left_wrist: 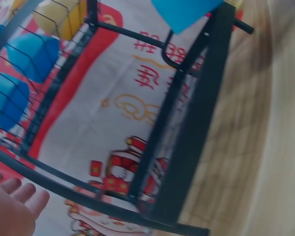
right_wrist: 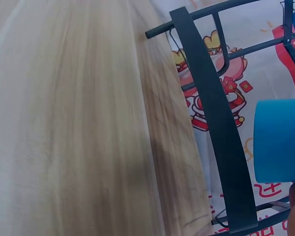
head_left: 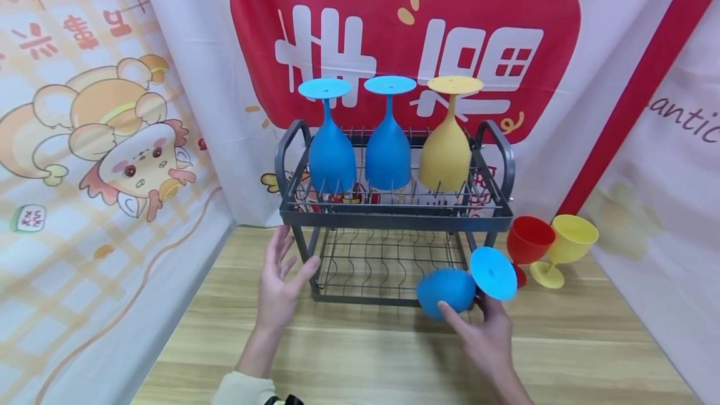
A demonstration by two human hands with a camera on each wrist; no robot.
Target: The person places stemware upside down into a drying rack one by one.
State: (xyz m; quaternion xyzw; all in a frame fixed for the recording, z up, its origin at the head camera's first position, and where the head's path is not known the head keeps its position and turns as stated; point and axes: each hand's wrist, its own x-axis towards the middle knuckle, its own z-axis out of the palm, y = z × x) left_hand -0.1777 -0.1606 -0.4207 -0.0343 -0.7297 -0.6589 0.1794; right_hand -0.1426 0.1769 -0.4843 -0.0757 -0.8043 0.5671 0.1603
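My right hand (head_left: 486,336) holds a blue plastic goblet (head_left: 446,291) at the front right of the rack's lower tier. The goblet is tipped on its side, its bowl facing left and its light-blue foot to the right. In the right wrist view, the blue bowl (right_wrist: 280,141) shows at the right edge above a sliver of the hand. My left hand (head_left: 279,286) is beside the left post of the dark two-tier dish rack (head_left: 394,221), fingers spread and holding nothing. In the left wrist view, its fingers (left_wrist: 23,192) are near the rack's frame.
On the upper tier, two blue goblets (head_left: 388,155) and one yellow goblet (head_left: 445,154) stand upside down. A red goblet (head_left: 530,239) and a pale yellow goblet (head_left: 572,239) stand upright on the wooden table (head_left: 360,355), right of the rack. Printed cloth hangs behind and at both sides.
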